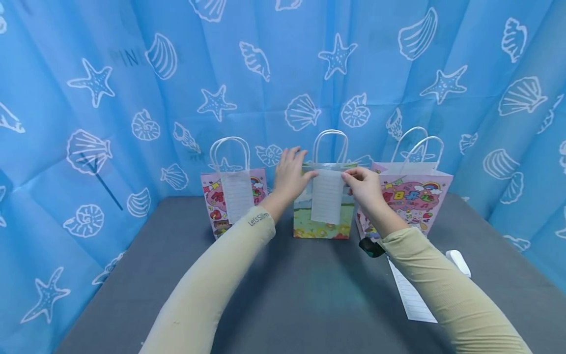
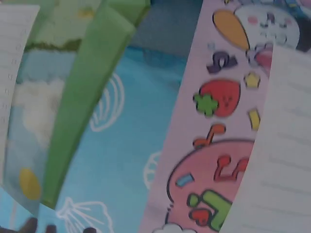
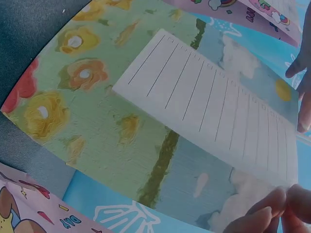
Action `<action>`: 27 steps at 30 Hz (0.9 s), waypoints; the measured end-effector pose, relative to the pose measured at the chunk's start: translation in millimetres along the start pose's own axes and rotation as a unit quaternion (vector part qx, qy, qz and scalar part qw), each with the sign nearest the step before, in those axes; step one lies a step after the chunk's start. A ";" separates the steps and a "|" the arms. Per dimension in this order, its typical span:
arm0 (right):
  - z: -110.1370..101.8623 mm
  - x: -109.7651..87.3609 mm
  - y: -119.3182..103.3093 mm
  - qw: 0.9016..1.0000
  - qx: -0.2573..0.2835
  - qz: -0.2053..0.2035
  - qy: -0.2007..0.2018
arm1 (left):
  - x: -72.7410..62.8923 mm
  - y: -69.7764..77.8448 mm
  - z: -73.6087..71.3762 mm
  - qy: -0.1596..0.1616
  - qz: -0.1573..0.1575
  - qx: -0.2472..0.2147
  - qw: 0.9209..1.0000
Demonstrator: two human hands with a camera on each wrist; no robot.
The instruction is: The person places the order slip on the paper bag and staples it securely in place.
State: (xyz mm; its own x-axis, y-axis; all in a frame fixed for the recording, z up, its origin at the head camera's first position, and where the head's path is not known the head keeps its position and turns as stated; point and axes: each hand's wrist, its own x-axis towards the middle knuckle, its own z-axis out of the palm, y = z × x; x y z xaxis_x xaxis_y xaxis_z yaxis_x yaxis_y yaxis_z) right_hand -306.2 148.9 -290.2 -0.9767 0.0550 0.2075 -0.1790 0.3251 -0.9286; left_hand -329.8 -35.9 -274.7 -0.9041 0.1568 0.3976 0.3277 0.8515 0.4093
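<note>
In the middle of the head view stands a green and blue gift bag [image 1: 325,231] with painted flowers and white twisted handles. A lined white paper strip [image 1: 327,196] hangs down its front from near the top edge. My right hand [image 1: 363,186] pinches the strip's upper right corner between thumb and finger, also visible in the right wrist view. At the bag's upper left, my left hand [image 1: 290,174] has its fingers straight and pointing up. Its thumb reaches across to the strip's upper left corner.
A pink cartoon gift bag [image 1: 210,196] with its own lined strip stands left; another pink bag [image 1: 435,189] stands right. Near my right forearm lie a glossy black object [image 1: 371,247], a loose lined strip [image 1: 411,295] and a white rounded object [image 1: 458,263]. A blue shell-patterned curtain [image 1: 274,73] hangs behind.
</note>
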 end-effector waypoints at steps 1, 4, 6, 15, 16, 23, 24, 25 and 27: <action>0.4 0.4 0.3 1.000 -0.001 0.000 0.002 | 3.2 -0.5 0.0 -0.016 -0.002 0.009 1.000; 1.7 1.7 1.2 1.000 0.000 -0.001 0.008 | 10.1 -1.3 -0.2 -0.060 -0.006 0.019 0.998; 2.5 2.6 1.5 1.000 0.002 -0.003 0.011 | 12.9 -1.0 0.3 -0.078 -0.006 0.018 0.997; 6.1 6.0 2.8 0.996 -0.054 -0.060 0.039 | 16.0 3.5 6.5 -0.071 -0.008 -0.026 0.997; 7.1 5.6 2.6 0.993 -0.068 -0.077 0.050 | 16.0 3.5 6.8 -0.073 -0.009 -0.032 0.997; 10.6 2.1 -4.0 0.975 -0.125 -0.160 0.090 | 13.3 0.9 4.4 -0.095 -0.010 -0.118 0.988; 10.5 1.9 -4.0 0.974 -0.138 -0.161 0.086 | 12.8 0.3 4.1 -0.097 -0.008 -0.126 0.987; 10.3 1.9 -3.8 0.972 -0.149 -0.161 0.080 | 12.1 -0.4 3.8 -0.097 -0.010 -0.133 0.986; 10.1 2.1 -3.2 0.971 -0.162 -0.160 0.069 | 10.3 -1.4 3.2 -0.098 -0.013 -0.145 0.984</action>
State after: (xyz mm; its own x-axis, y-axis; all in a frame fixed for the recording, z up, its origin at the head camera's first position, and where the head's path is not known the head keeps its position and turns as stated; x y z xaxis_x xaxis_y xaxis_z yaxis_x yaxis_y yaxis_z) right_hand -308.8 138.4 -289.9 -0.8483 0.0215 0.5291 -0.4018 0.6247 -0.6695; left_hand -340.4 -33.8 -273.8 -0.9391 0.2558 0.2293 0.3435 0.6815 0.6462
